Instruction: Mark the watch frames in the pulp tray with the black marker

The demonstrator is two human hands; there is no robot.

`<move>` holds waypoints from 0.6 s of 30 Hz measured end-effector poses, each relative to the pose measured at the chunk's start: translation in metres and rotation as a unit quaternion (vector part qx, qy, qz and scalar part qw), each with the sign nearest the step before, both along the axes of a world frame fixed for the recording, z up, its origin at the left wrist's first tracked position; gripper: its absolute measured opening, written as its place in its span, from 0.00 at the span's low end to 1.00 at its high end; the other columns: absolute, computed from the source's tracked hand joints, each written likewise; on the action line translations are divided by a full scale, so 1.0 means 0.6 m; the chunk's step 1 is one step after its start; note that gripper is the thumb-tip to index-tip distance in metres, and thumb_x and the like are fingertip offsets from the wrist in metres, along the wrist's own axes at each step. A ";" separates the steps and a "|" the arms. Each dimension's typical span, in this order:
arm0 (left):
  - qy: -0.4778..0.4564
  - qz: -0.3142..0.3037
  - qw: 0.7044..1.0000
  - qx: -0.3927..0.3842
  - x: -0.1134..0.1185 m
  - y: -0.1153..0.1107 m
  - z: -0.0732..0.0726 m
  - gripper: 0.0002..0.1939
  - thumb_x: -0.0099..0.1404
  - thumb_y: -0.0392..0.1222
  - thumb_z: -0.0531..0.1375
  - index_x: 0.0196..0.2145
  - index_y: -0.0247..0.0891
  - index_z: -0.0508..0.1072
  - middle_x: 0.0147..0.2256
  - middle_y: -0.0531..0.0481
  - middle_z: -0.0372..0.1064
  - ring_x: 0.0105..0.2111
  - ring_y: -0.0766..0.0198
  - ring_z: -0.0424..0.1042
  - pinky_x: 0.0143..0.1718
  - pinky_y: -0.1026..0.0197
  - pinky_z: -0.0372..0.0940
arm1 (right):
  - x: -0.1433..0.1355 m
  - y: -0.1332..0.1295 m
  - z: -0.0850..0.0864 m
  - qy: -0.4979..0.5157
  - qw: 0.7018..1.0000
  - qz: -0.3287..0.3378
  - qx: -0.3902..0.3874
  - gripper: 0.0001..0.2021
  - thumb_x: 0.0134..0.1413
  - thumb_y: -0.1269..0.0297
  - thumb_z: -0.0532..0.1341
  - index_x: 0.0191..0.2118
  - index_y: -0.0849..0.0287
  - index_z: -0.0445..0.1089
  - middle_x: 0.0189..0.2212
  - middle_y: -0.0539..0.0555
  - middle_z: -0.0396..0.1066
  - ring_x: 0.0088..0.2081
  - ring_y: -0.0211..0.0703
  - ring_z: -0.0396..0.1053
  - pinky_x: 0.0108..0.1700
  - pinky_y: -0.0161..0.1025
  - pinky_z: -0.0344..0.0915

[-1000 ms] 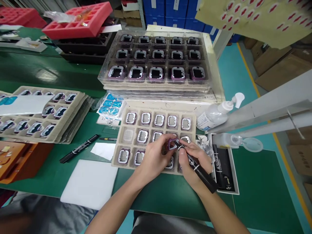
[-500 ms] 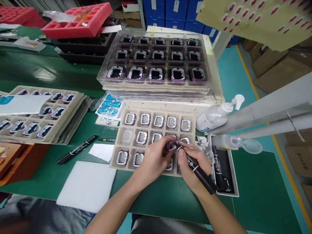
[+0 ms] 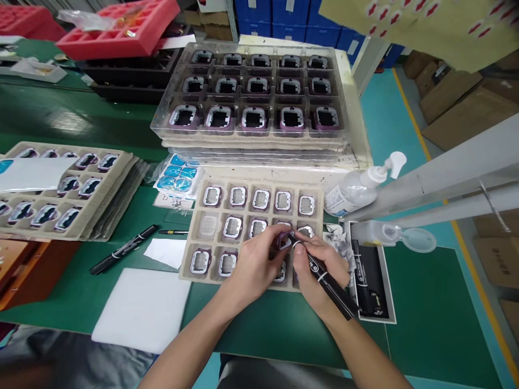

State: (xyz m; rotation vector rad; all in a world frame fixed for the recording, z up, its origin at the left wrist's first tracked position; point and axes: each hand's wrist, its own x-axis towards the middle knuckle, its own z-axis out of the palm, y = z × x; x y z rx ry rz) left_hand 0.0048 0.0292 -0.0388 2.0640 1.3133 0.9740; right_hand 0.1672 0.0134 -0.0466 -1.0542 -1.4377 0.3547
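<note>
Purple plastic edges the small square frame [image 3: 285, 241] that the left hand [image 3: 255, 265] pinches between thumb and fingertips, lifted just above the pulp tray [image 3: 194, 232] so that its rim faces up toward the pen; the fingers are curled tight around it and hide most of its sides. The right hand [image 3: 320, 267] is closed in a writing grip on a black marker [image 3: 324, 278], whose tip touches the frame's upper edge, so the one hand seems to steady the piece while the other marks it. The frame looks like its neighbours in the tray: a rounded square with a pale, shiny inner border and an open middle. Those neighbours sit one to a pocket, face up, and the pocket at the left end of the middle row stands vacant. Behind it a clear tray stack [image 3: 255, 102] holds more such frames, darker in the centre. A pump bottle [image 3: 357, 189] lies just right of the pulp tray, and a second marker [image 3: 124, 249] lies apart on the green surface [image 3: 425, 313] beside a white foam pad [image 3: 141, 310].
</note>
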 end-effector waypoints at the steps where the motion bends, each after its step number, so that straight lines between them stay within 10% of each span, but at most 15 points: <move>1: 0.001 -0.001 1.000 0.002 0.000 0.000 0.000 0.24 0.72 0.26 0.65 0.61 0.43 0.69 0.47 0.53 0.81 0.41 0.69 0.81 0.43 0.72 0.72 | 0.000 0.000 0.000 -0.001 1.000 0.000 -0.003 0.11 0.66 0.80 0.67 0.46 0.57 0.73 0.43 0.54 0.83 0.49 0.48 0.84 0.53 0.43 0.83; 18: 0.000 0.000 1.000 -0.006 -0.001 0.000 -0.001 0.24 0.73 0.29 0.65 0.62 0.44 0.70 0.48 0.52 0.81 0.42 0.68 0.81 0.44 0.70 0.73 | 0.000 -0.003 0.003 0.003 1.000 -0.012 -0.015 0.11 0.65 0.80 0.68 0.46 0.57 0.74 0.45 0.55 0.83 0.49 0.48 0.85 0.55 0.42 0.83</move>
